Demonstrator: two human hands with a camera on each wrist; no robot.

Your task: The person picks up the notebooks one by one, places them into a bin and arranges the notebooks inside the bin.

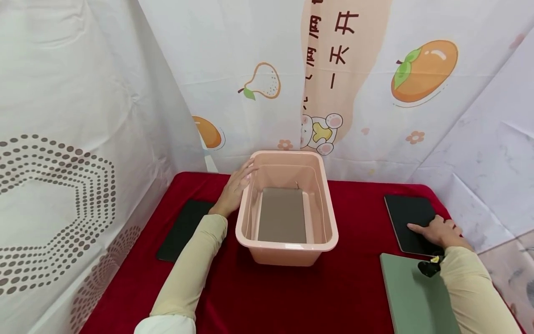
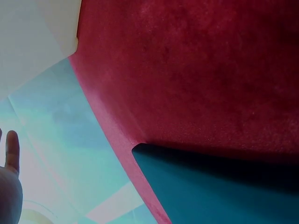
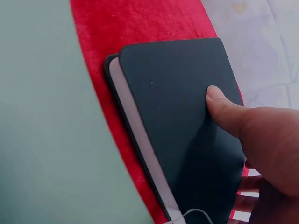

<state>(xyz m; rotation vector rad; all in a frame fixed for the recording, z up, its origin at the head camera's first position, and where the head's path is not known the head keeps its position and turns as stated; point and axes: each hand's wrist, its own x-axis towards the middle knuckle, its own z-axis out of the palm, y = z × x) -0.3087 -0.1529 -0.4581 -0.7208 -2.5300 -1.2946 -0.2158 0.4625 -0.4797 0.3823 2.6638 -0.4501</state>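
Note:
A pink plastic basin stands mid-table, with a flat grey-brown rectangular item lying on its bottom. My left hand rests at the basin's left rim, fingers extended along it. At the right, my right hand grips the right edge of a black notebook. In the right wrist view the thumb lies on the notebook's cover while the other fingers curl by its far edge. White page edges show along the opposite side.
A green notebook lies in front of the black one, under my right forearm. Another dark flat notebook lies left of the basin, partly behind my left arm. Red cloth covers the table; printed curtains hang close around it.

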